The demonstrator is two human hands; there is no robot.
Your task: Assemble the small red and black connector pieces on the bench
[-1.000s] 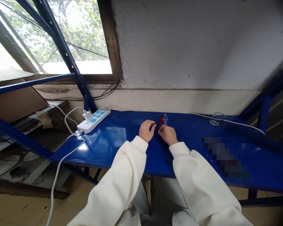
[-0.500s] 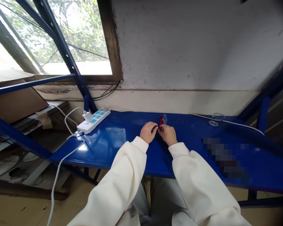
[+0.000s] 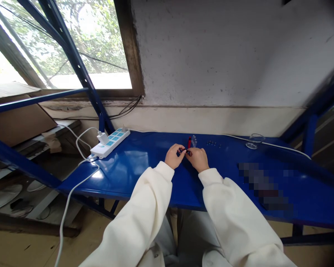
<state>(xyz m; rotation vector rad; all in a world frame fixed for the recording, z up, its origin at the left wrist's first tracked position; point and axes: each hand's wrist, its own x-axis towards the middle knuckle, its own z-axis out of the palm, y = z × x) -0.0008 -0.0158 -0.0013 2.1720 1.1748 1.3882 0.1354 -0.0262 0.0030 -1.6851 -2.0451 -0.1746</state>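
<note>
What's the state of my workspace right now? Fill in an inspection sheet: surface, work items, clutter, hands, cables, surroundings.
Surface: blue tabletop, glossy, reflecting light at left.
Work items: small dark piece at the fingertips, detail too small to tell; red item and clear piece just beyond the hands; tiny pieces to their right.
Clutter: clear cup at back right; pixelated patch at right, contents unreadable.
Hands: left hand and right hand close together, both pinching at the dark piece.
Cables: white power strip at left, white plug inserted; white cord hanging past the table's left side.
Surroundings: window at left, grey wall behind.
</note>
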